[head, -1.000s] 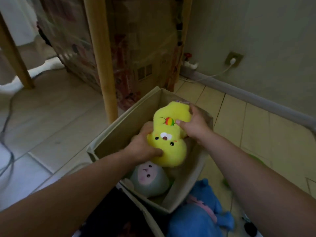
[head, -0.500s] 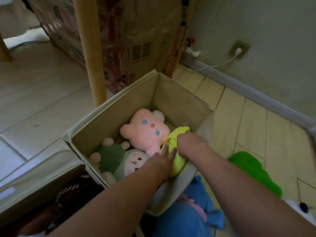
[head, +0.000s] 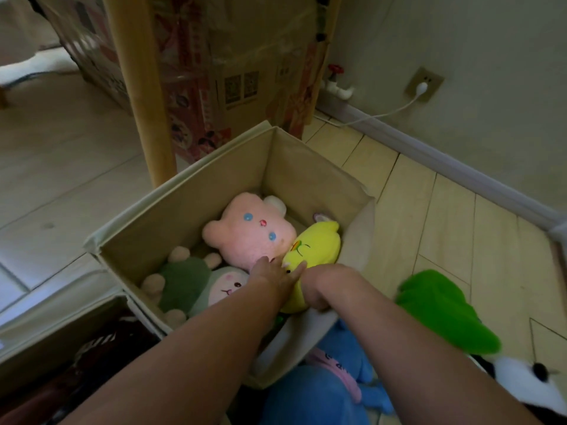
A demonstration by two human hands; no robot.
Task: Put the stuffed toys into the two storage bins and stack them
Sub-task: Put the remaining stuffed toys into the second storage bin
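Observation:
A beige fabric storage bin (head: 306,167) stands on the floor in front of me. Inside lie a pink bear toy (head: 248,231), a green-and-grey toy with a pale face (head: 190,283) and a yellow toy (head: 316,246) against the right wall. My left hand (head: 273,271) rests flat on the yellow toy, fingers spread. My right hand (head: 319,289) grips the yellow toy's lower end at the bin's near right corner. A second bin (head: 61,326) sits at the lower left with dark things inside.
A blue toy (head: 322,391), a bright green toy (head: 441,311) and a white toy with a black eye (head: 527,384) lie on the floor to the right. A wooden leg (head: 138,87) and a cardboard box (head: 239,62) stand behind the bin. A cable runs from a wall socket (head: 425,84).
The yellow toy went from being held above the bin down into it, beside the pink bear. Both hands followed it down and stay on it.

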